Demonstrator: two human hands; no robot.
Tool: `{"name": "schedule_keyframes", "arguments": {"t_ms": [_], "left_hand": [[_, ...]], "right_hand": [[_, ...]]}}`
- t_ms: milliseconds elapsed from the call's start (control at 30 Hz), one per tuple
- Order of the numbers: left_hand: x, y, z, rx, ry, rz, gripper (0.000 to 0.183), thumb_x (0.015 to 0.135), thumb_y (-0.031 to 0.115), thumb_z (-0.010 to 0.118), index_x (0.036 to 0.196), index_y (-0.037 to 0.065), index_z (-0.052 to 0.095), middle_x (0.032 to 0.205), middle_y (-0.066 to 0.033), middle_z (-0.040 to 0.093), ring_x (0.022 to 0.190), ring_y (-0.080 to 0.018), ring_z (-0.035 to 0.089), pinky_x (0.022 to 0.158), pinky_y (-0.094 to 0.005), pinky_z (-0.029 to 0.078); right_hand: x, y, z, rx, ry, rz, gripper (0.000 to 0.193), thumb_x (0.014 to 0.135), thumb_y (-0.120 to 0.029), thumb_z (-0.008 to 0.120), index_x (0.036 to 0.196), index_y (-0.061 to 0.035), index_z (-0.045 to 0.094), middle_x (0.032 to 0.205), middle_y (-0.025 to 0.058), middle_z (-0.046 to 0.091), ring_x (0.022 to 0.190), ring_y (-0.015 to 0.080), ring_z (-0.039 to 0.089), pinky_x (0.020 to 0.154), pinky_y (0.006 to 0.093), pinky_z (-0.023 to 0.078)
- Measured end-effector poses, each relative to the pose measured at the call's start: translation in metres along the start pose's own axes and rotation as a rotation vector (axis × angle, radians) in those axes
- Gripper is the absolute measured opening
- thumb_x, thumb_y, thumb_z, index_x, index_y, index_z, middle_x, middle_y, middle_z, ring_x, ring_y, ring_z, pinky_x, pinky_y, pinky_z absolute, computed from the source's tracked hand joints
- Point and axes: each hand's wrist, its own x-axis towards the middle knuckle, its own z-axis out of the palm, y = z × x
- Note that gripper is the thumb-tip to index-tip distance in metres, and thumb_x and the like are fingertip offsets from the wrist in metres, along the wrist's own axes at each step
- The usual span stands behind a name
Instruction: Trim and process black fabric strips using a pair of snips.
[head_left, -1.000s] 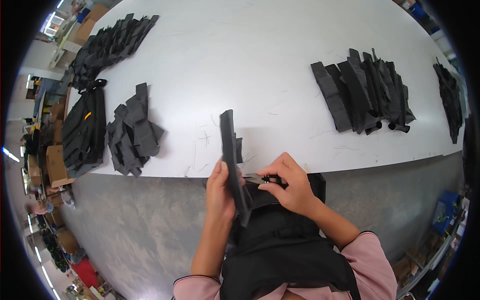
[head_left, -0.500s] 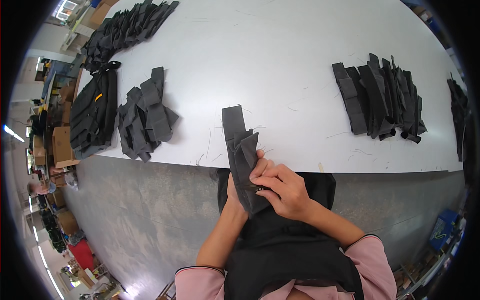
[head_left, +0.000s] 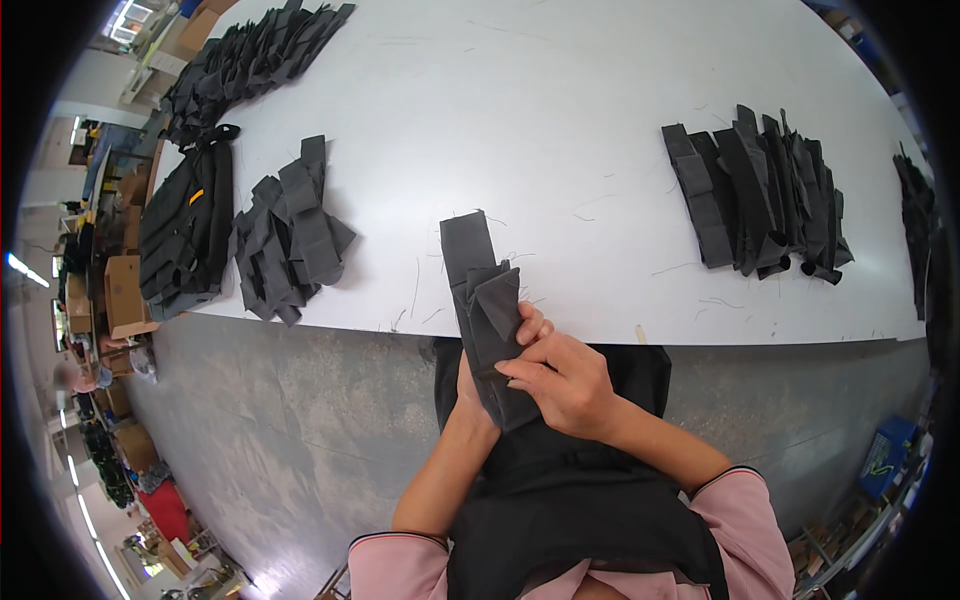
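Note:
A dark grey fabric strip with sewn, folded pocket pieces [head_left: 492, 335] is held out in front of me, its far end lying over the table edge. My left hand [head_left: 474, 402] supports it from beneath, the palm hidden and the fingertips curling round its right side. Over the near half of the strip, my right hand [head_left: 572, 388] is closed, thumb and forefinger pinched together at the fabric's surface. Whatever sits between those fingers is hidden or too small to name.
On the white table [head_left: 560, 130] lie loose threads. A pile of similar strips [head_left: 290, 230] is at left, another [head_left: 760, 195] at right, and a larger pile [head_left: 250, 65] far left. A black backpack [head_left: 190, 225] rests by the left edge. A blue crate [head_left: 889, 455] stands low right.
My right fingertips have shifted slightly left over the strip, and the small dark object seen between them earlier is out of sight. The strip has tilted a little in my left hand.

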Motion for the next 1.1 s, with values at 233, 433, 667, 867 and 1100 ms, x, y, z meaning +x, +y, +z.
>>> {"name": "schedule_keyframes", "arguments": {"t_ms": [233,433,667,867,1100], "left_hand": [[0.000,0.002,-0.005,-0.026,-0.050,-0.021,0.025,0.093,0.024,0.043,0.098,0.002,0.053,0.078,-0.0045,0.046,0.081,-0.0193,0.047,0.078,-0.0270,0.042],[-0.012,0.008,-0.016,0.480,0.238,0.197,0.041,0.098,0.034,0.037,0.117,0.000,0.049,0.094,-0.0098,0.059,0.093,-0.0219,0.054,0.081,-0.0354,0.047],[-0.014,0.013,0.014,0.419,0.007,0.089,0.054,0.098,0.041,0.038,0.128,-0.004,0.043,0.125,-0.0202,0.052,0.110,-0.0298,0.056,0.093,-0.0424,0.047],[-0.015,0.015,0.005,0.405,-0.010,0.067,0.050,0.098,0.042,0.037,0.117,-0.004,0.047,0.113,-0.0205,0.055,0.099,-0.0322,0.060,0.088,-0.0440,0.049],[-0.017,0.009,0.025,0.539,0.021,0.128,0.044,0.097,0.039,0.041,0.122,0.002,0.039,0.102,-0.0177,0.056,0.085,-0.0302,0.063,0.072,-0.0415,0.054]], "right_hand": [[0.001,-0.011,-0.010,0.133,0.039,0.155,0.032,0.066,0.001,0.074,0.097,-0.0035,0.064,0.078,0.0078,0.054,0.071,0.0220,0.059,0.062,0.0298,0.049],[0.004,-0.003,-0.004,0.365,-0.198,0.551,0.046,0.078,-0.003,0.071,0.117,0.0000,0.049,0.080,0.0057,0.055,0.073,0.0095,0.056,0.067,0.0246,0.047],[-0.020,0.004,-0.016,0.771,-0.271,0.881,0.019,0.082,-0.011,0.068,0.095,-0.0016,0.057,0.076,-0.0008,0.053,0.066,0.0051,0.046,0.061,0.0225,0.040],[-0.010,-0.013,-0.042,0.121,-0.059,0.492,0.031,0.075,-0.011,0.071,0.103,-0.0048,0.060,0.077,0.0081,0.057,0.060,0.0173,0.054,0.053,0.0310,0.041],[0.013,0.005,-0.050,-0.323,0.034,0.158,0.034,0.069,-0.001,0.069,0.102,-0.0055,0.062,0.084,0.0097,0.063,0.066,0.0243,0.060,0.057,0.0321,0.046]]}}
